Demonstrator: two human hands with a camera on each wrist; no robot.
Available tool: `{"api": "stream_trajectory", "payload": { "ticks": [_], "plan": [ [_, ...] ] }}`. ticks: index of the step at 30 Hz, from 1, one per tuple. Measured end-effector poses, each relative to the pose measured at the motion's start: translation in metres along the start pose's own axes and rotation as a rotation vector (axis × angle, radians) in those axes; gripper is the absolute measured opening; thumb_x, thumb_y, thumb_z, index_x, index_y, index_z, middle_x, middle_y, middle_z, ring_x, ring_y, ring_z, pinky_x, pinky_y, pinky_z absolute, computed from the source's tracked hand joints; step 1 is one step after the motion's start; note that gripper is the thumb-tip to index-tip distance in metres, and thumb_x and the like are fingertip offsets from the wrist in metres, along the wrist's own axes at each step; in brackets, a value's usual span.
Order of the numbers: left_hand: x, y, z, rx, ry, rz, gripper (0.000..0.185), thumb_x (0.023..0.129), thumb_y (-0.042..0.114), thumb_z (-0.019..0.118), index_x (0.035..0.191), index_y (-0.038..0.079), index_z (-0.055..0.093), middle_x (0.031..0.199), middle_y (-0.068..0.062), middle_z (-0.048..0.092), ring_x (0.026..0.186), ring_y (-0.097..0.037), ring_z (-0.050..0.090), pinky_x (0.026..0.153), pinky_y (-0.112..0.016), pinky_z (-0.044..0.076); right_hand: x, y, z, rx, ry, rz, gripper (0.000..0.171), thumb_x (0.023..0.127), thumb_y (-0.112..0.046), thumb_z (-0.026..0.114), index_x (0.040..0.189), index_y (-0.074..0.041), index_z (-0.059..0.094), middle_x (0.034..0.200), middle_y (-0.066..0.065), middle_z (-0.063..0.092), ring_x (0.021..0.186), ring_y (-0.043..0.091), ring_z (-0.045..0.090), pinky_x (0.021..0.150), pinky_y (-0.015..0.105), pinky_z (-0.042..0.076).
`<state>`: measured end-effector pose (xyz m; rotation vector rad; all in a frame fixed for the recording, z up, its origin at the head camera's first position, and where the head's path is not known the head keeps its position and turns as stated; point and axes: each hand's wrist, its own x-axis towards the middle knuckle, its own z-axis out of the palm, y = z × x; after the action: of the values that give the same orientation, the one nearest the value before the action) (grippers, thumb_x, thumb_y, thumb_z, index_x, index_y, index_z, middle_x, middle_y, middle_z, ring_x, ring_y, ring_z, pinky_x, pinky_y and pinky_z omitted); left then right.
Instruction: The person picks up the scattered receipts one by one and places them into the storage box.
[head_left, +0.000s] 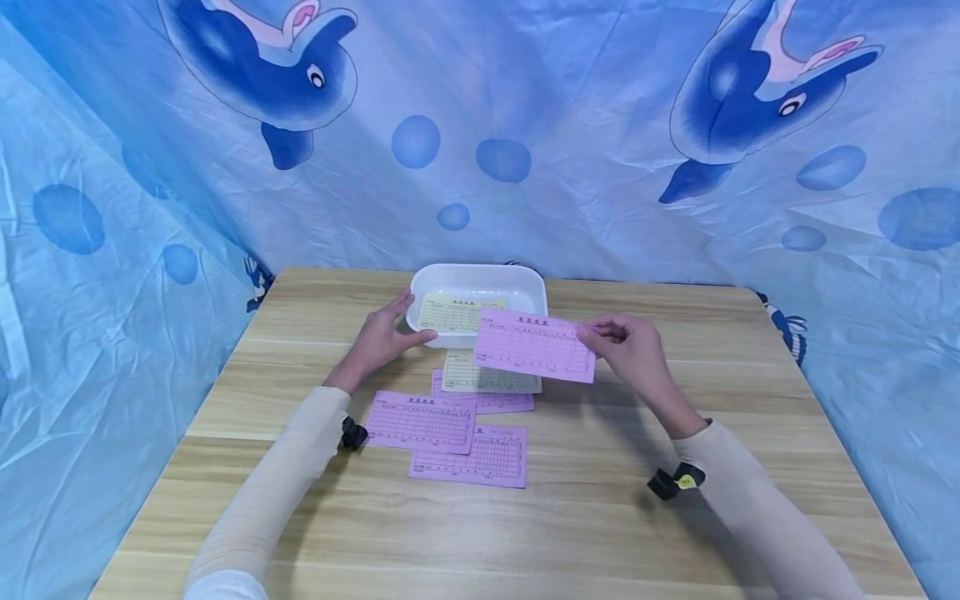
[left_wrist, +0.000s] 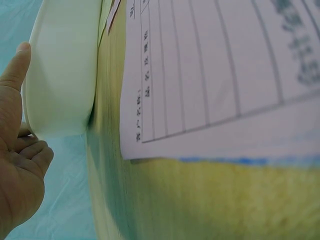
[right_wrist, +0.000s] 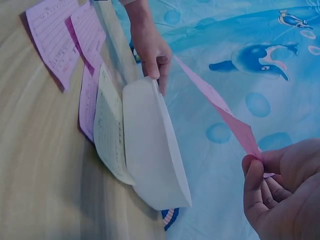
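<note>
I pinch a pink form [head_left: 534, 345] by its right edge between the thumb and fingers of my right hand [head_left: 632, 350], holding it in the air just over the near rim of the white tray [head_left: 525, 283]. In the right wrist view the sheet stretches away from my fingertips [right_wrist: 253, 175] as a thin pink strip above the tray. My left hand [head_left: 381, 335] steadies the tray at its left near corner, thumb laid along the near wall and fingers up the side, loosely curled round it. A yellow form [head_left: 453, 312] lies flat inside the tray. On the counter [head_left: 675, 517] just in front of the tray sits another yellow form [head_left: 487, 379], overlapping a pink form [head_left: 491, 403] beneath it. Nearer to me lie two more pink forms, one [head_left: 422, 422] close by my left wrist and one [head_left: 472, 458] nearest my body, their edges overlapping. A blue dolphin-print cloth [head_left: 585, 150] hangs behind and beside the counter.
</note>
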<state>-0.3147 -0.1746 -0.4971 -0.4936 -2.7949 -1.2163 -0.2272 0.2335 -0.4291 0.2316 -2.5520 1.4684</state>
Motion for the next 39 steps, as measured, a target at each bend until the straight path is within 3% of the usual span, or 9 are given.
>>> {"api": "stream_trajectory", "payload": {
  "ticks": [19, 30, 35, 39],
  "plan": [
    [0.000, 0.002, 0.000, 0.017, -0.007, -0.016, 0.107, 0.080, 0.057, 0.082, 0.155, -0.003, 0.035, 0.166, -0.018, 0.027, 0.153, -0.035, 0.026, 0.125, -0.050, 0.026, 0.052, -0.015, 0.030, 0.129, 0.031, -0.090, 0.024, 0.092, -0.023, 0.079, 0.107, -0.004, 0.079, 0.095, 0.012, 0.077, 0.075, 0.013, 0.071, 0.067, 0.027, 0.062],
    [0.000, 0.002, 0.000, 0.008, -0.016, -0.026, 0.107, 0.080, 0.058, 0.082, 0.156, -0.001, 0.035, 0.167, -0.014, 0.026, 0.153, -0.034, 0.026, 0.124, -0.050, 0.028, 0.092, -0.016, 0.048, 0.210, 0.010, -0.082, 0.025, 0.091, -0.021, 0.080, 0.107, -0.002, 0.078, 0.095, 0.015, 0.076, 0.076, 0.014, 0.069, 0.073, 0.035, 0.063],
    [0.001, 0.003, -0.001, 0.014, -0.020, -0.031, 0.107, 0.080, 0.058, 0.081, 0.156, -0.001, 0.035, 0.167, -0.014, 0.026, 0.153, -0.035, 0.026, 0.124, -0.050, 0.027, 0.105, -0.016, 0.059, 0.187, 0.007, -0.047, 0.027, 0.091, -0.023, 0.081, 0.108, -0.003, 0.077, 0.097, 0.013, 0.077, 0.076, 0.013, 0.069, 0.071, 0.030, 0.063],
    [0.001, 0.004, -0.001, 0.014, -0.018, -0.027, 0.106, 0.080, 0.055, 0.083, 0.156, -0.002, 0.035, 0.167, -0.016, 0.026, 0.153, -0.035, 0.026, 0.125, -0.050, 0.027, 0.113, -0.013, 0.068, 0.155, 0.003, -0.016, 0.027, 0.091, -0.022, 0.080, 0.109, -0.003, 0.078, 0.098, 0.014, 0.077, 0.077, 0.015, 0.071, 0.074, 0.037, 0.064]
  ]
}}
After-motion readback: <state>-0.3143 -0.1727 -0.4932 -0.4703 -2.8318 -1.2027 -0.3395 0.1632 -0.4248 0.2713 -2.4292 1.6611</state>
